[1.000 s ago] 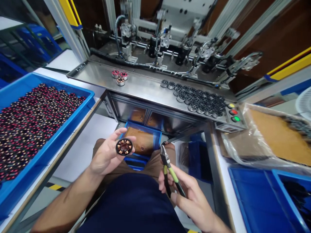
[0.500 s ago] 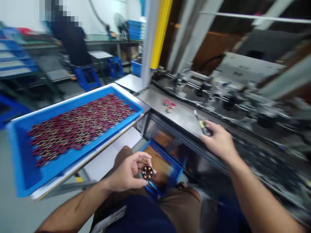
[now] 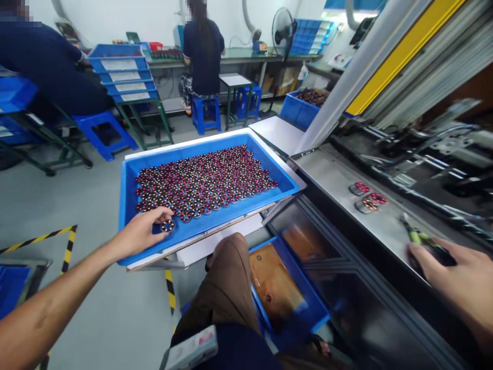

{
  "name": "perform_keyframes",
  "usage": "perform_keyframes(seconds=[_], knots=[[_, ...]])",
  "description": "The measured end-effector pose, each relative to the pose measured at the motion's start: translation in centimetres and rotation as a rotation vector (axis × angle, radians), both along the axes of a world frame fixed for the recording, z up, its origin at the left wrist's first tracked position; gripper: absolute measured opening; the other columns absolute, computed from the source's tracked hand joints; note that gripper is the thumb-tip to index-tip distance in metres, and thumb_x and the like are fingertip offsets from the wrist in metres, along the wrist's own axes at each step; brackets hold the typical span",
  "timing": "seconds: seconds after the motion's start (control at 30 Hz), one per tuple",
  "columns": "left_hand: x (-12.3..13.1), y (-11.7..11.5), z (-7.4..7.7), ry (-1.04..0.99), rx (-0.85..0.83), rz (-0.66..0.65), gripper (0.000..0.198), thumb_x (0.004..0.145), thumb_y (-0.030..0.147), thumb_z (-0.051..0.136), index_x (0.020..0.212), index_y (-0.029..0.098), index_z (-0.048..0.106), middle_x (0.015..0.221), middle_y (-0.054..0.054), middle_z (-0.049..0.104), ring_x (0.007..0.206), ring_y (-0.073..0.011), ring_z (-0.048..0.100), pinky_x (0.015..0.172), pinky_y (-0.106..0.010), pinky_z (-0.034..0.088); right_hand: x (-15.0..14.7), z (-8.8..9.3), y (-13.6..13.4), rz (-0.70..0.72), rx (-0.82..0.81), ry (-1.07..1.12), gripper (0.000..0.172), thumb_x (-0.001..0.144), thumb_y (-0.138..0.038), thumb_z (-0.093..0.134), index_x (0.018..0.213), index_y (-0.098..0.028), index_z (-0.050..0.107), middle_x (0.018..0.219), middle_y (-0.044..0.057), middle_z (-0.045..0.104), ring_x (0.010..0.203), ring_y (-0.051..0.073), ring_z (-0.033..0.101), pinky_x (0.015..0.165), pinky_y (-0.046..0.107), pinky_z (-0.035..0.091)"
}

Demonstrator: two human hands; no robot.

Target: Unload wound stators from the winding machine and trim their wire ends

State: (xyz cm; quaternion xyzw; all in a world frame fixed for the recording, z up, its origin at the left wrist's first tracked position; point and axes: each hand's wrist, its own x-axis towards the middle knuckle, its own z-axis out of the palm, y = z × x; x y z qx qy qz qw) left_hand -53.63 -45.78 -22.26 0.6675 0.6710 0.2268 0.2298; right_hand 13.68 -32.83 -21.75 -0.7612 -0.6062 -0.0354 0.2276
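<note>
My left hand [image 3: 148, 229] is at the near left corner of a blue tray [image 3: 129, 187], its thumb and fingers closed round a ring-shaped motor stator [image 3: 168, 226] with copper windings. Beside it lie many more stators [image 3: 208, 180] in rows, their windings red or copper-coloured. My right hand [image 3: 458, 272] grips a pair of pliers [image 3: 427, 241] with green and black handles over the metal bench. Several loose stators [image 3: 370, 204] sit on the bench just beyond the pliers' tip.
A machine with metal fixtures [image 3: 450, 141] stands at right behind a yellow-striped post [image 3: 404, 56]. Under the bench edge is a blue bin [image 3: 319, 321] lined with brown sheet. Two co-workers sit at the back, near stacked blue trays [image 3: 123, 77] and stools [image 3: 206, 113].
My left hand has carried the stator from above my lap to the tray. The view has swung left, so the bench and my right hand with the pliers appear farther right.
</note>
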Motion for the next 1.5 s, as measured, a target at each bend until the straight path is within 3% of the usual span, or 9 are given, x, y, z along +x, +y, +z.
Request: perform_keyframes(seconds=[0.13,0.33,0.47,0.57,0.8,0.97,1.1,1.23,1.5], knots=[[-0.4,1.8,-2.0,0.056,-0.02,-0.122,0.031,0.069,0.036,0.07,0.098,0.026,0.069,0.103,-0.004,0.07,0.102,-0.0283,0.061,0.094,-0.04,0.047,-1.2,0.7,-0.3,-0.037,-0.003,-0.159,0.057,0.075,-0.062,0.052,0.11,-0.022,0.071,0.115,0.026,0.066,0.116,0.036,0.054,0.082,0.052,0.041],[-1.4,2.6,-3.7,0.137,0.094,-0.103,0.036,0.07,0.036,0.07,0.104,0.024,0.069,0.111,-0.01,0.069,0.106,-0.0349,0.059,0.101,-0.049,0.042,-3.2,1.9,-0.9,-0.048,-0.045,-0.182,0.048,0.081,-0.044,0.055,0.111,-0.011,0.071,0.116,0.025,0.067,0.112,0.033,0.054,0.089,0.044,0.043],[-1.1,2.9,-2.5,0.167,0.173,-0.137,0.049,0.071,0.043,0.072,0.115,0.025,0.066,0.115,-0.009,0.068,0.11,-0.0368,0.058,0.102,-0.054,0.041,-4.5,2.9,-1.4,-0.035,-0.066,-0.164,0.049,0.081,-0.035,0.057,0.113,0.0,0.067,0.117,0.029,0.064,0.109,0.033,0.054,0.092,0.041,0.041],[0.8,5.2,0.2,0.169,0.306,-0.206,0.051,0.07,0.051,0.071,0.116,0.029,0.065,0.115,-0.005,0.068,0.111,-0.0355,0.057,0.105,-0.052,0.039,-5.0,3.2,-2.0,-0.026,-0.067,-0.153,0.042,0.082,-0.034,0.055,0.111,-0.005,0.068,0.113,0.023,0.066,0.106,0.03,0.055,0.093,0.039,0.04],[14.8,16.2,7.3,0.024,0.514,-0.486,0.05,0.071,0.052,0.07,0.113,0.025,0.066,0.117,-0.005,0.068,0.117,-0.0334,0.055,0.11,-0.049,0.034,-5.6,4.1,-3.5,-0.069,-0.086,-0.148,0.028,0.091,-0.035,0.057,0.107,-0.013,0.063,0.114,0.011,0.063,0.109,0.023,0.056,0.097,0.043,0.043],[27.7,21.1,7.6,-0.125,0.542,-0.603,0.037,0.064,0.046,0.073,0.093,0.024,0.069,0.103,-0.011,0.073,0.106,-0.0379,0.064,0.102,-0.049,0.044,-6.0,4.8,-5.4,-0.09,-0.066,-0.164,0.028,0.093,-0.039,0.059,0.107,-0.015,0.062,0.113,0.008,0.063,0.105,0.021,0.061,0.092,0.044,0.05],[35.2,23.5,6.8,-0.165,0.443,-0.627,0.028,0.069,0.042,0.072,0.088,0.022,0.066,0.083,-0.007,0.072,0.088,-0.0323,0.069,0.089,-0.048,0.051,-5.7,4.4,-5.7,-0.11,-0.022,-0.142,0.028,0.092,-0.038,0.06,0.108,-0.014,0.063,0.113,0.008,0.064,0.104,0.021,0.061,0.091,0.044,0.052],[39.0,25.8,6.1,-0.211,0.213,-0.67,0.029,0.09,0.035,0.06,0.111,0.014,0.06,0.103,-0.007,0.067,0.09,-0.0193,0.066,0.085,-0.042,0.054,-5.3,3.6,-5.3,-0.103,-0.006,-0.094,0.03,0.092,-0.038,0.06,0.111,-0.015,0.062,0.118,0.008,0.062,0.109,0.023,0.06,0.094,0.046,0.05],[42.2,28.1,4.2,-0.437,-0.068,-0.669,0.037,0.091,0.032,0.06,0.124,0.016,0.055,0.122,-0.01,0.06,0.103,-0.0225,0.063,0.086,-0.044,0.055,-4.8,3.0,-4.4,-0.024,-0.037,-0.066,0.032,0.092,-0.038,0.06,0.114,-0.015,0.061,0.122,0.009,0.06,0.112,0.024,0.058,0.097,0.048,0.049]])
